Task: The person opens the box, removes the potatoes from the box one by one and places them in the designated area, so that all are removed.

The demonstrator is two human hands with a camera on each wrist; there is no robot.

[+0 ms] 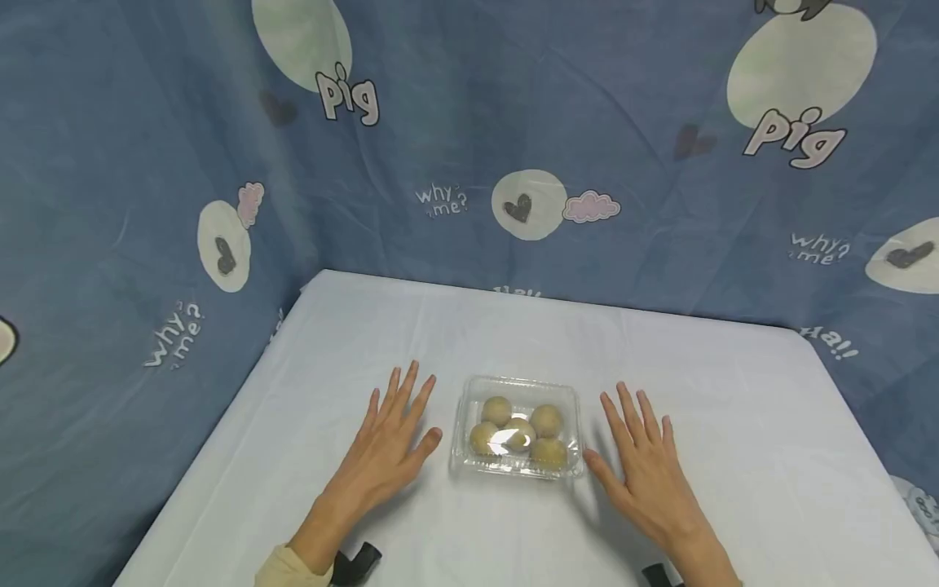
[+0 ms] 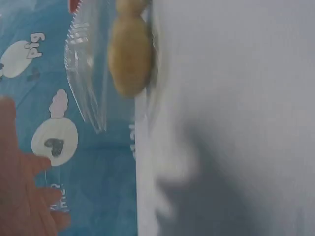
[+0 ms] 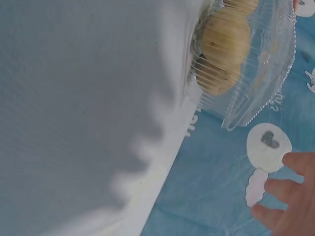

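A clear plastic clamshell box (image 1: 519, 393) lies on the white table with its lid down. Inside it are several round, yellowish-tan items (image 1: 546, 421), whose kind I cannot tell. My left hand (image 1: 389, 456) hovers to the left of the box, fingers spread and straight, apart from it. On the other side is my right hand (image 1: 649, 481), also spread; its thumb tip is close to the box's right edge, and I cannot tell if it touches. Both wrist views show the box from the side, and neither my left hand (image 2: 24, 196) nor my right hand (image 3: 295, 196) holds anything.
A white cloth covers the table (image 1: 734, 391). Behind it and along the left side hangs a blue printed curtain (image 1: 455, 130). Black straps or mounts show at the left wrist (image 1: 357, 564) and the right wrist (image 1: 658, 575).
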